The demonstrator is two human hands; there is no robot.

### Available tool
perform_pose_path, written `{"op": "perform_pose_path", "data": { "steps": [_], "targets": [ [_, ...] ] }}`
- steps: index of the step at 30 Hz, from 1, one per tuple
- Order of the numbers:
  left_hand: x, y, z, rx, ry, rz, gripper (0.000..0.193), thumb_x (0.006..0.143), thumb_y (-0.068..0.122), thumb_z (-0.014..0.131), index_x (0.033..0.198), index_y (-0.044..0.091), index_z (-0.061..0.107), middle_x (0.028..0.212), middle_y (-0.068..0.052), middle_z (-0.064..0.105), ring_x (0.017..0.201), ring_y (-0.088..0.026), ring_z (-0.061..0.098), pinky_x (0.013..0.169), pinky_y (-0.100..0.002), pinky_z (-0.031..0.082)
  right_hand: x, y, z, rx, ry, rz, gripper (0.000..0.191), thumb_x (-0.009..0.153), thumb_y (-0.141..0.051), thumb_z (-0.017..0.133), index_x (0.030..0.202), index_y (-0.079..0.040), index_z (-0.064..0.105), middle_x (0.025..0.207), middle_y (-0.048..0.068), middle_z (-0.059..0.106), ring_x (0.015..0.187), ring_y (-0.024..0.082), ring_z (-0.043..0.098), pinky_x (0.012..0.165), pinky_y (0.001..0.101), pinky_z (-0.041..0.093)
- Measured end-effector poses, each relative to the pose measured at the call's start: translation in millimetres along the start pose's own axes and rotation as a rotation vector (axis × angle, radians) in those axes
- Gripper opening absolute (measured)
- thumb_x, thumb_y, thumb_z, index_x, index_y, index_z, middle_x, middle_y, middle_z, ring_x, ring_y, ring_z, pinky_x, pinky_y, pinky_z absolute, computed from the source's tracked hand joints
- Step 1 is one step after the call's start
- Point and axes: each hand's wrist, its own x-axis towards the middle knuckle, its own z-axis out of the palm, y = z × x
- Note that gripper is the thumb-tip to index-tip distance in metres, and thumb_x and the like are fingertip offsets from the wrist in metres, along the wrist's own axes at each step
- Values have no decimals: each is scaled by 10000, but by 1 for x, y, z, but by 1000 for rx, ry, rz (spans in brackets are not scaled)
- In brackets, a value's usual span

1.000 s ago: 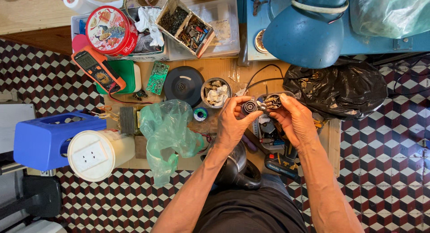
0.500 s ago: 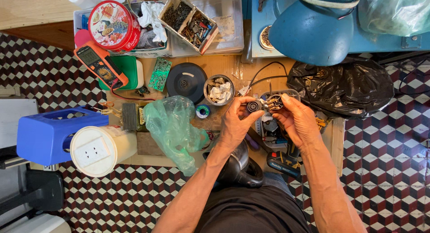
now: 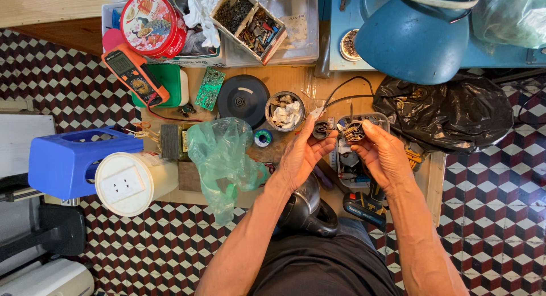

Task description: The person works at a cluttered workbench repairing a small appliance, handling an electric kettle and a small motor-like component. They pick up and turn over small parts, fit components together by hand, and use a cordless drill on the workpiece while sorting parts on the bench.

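So both hands are up over the middle of the wooden surface (image 3: 284, 79), right in front of the person. The left hand (image 3: 304, 153) has its fingers curled around a small dark round part (image 3: 321, 129), pinched between thumb and fingertips, so that grip is closed on it. The right hand (image 3: 384, 153) is closed the same way on a coppery wound component (image 3: 354, 131) with black wires (image 3: 341, 94) running off to the far side.

The two pieces sit side by side, nearly touching, with the round part just left of the wound one. Can't tell if they're actually joined.

Around them: a green plastic bag (image 3: 222, 159) to the left, a small tin of scraps (image 3: 284, 111) just beyond the left hand, a black disc (image 3: 243, 101), and an orange multimeter (image 3: 133, 74) further left.
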Motion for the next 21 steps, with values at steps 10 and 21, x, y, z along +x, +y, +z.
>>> {"op": "perform_pose_path", "data": {
  "steps": [10,21],
  "targets": [
    [8,-4,4,5,119,-13,514,907,400,758,1279,67,636,1021,-93,716,891,-168,719,812,-305,618,-5,-8,12,-39,-37,12,298,1000,-243,645,1147,15,671,1073,125,725,957,212,730,845,375,659],
    [14,-10,-3,170,190,-95,736,822,651,728,1208,24,729,934,-80,691,728,-118,682,660,-251,629,-1,5,5,-72,8,40,293,1003,-262,662,1149,-10,691,1013,91,731,869,165,713,718,285,616]
  ]
}}
